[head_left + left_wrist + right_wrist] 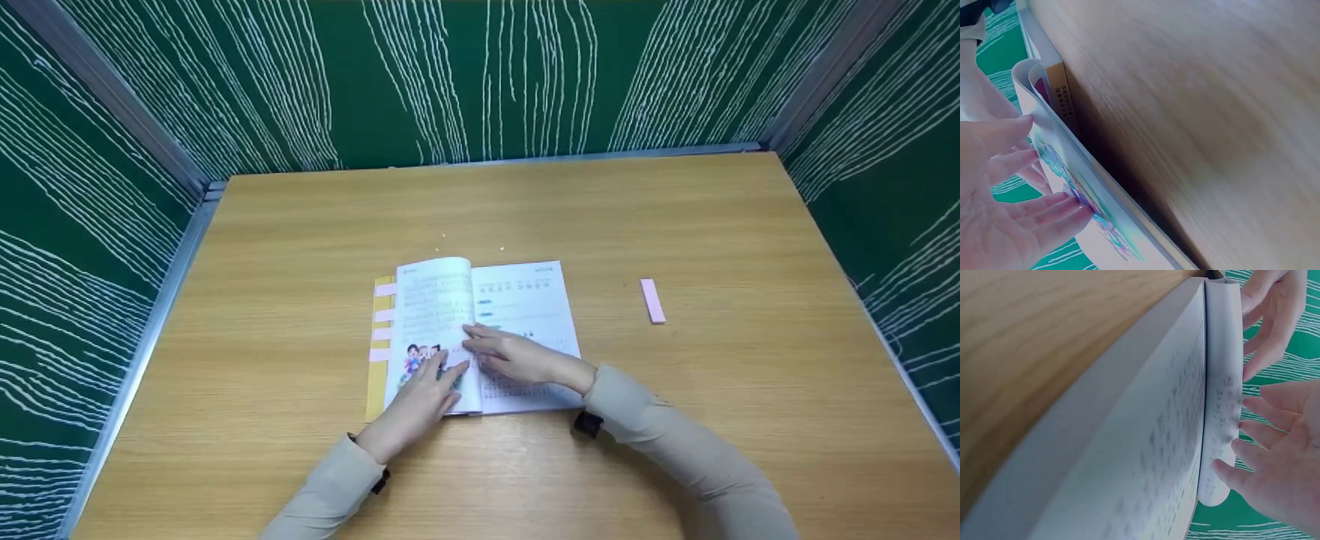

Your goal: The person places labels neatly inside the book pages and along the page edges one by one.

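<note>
An open book lies on the table, printed text on both pages and a coloured picture of children low on its left page. My left hand rests its spread fingertips on that picture. My right hand reaches across the right page, its fingertips touching the left page beside the fold. In the left wrist view the left page bulges in a curve near the spine, and the left fingers press on it. The right wrist view has the right fingers fairly straight against the curved page. Neither hand grips anything.
Several pink sticky tabs stick out along the yellow cover edge at the book's left. A pink strip lies on the wooden table to the right. Small white bits lie behind the book. Green walls with white lines surround the table.
</note>
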`<state>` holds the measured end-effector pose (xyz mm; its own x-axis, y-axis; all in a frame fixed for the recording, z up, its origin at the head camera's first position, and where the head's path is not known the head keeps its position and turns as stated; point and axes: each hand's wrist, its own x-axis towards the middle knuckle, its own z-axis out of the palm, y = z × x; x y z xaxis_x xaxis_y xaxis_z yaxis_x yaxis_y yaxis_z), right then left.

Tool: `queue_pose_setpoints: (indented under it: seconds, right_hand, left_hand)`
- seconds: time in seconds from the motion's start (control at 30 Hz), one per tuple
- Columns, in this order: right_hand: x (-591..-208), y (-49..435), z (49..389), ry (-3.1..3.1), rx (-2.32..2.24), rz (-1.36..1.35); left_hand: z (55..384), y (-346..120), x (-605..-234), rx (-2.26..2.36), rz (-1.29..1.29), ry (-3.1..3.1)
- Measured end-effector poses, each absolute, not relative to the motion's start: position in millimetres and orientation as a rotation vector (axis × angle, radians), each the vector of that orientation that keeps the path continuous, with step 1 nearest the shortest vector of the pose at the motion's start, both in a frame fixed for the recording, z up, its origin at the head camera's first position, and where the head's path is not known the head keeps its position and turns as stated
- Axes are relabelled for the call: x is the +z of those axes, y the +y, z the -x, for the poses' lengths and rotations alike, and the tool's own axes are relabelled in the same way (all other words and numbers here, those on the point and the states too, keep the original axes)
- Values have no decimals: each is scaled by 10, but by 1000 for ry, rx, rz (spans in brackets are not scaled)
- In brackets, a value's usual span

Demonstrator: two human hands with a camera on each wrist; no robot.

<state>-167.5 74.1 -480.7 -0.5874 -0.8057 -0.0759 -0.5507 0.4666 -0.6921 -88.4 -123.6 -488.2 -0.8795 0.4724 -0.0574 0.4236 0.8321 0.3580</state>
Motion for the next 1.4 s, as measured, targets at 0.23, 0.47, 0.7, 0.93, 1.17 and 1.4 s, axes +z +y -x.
queue_pose_setpoints:
  seconds: [0.23,0.47,0.7,0.93,1.17,1.4]
  right_hand:
    - [-4777,937,1706,2415,-903,1018]
    - [-4713,1209,1758,2516,-942,952]
    - [-4662,1493,1829,2595,-1027,884]
    - [-4673,1781,1897,2677,-1046,773]
    - [-4705,2086,1961,2766,-1025,758]
    - [-4797,2381,2006,2880,-966,762]
  left_hand:
    - [895,-1237,-4909,523,-714,2866]
    - [897,-1244,-4917,522,-694,2846]
    - [902,-1236,-4927,506,-693,2847]
    - [903,-1230,-4922,498,-664,2809]
    - [904,-1224,-4935,491,-705,2839]
    - [907,-1216,-4938,483,-735,2865]
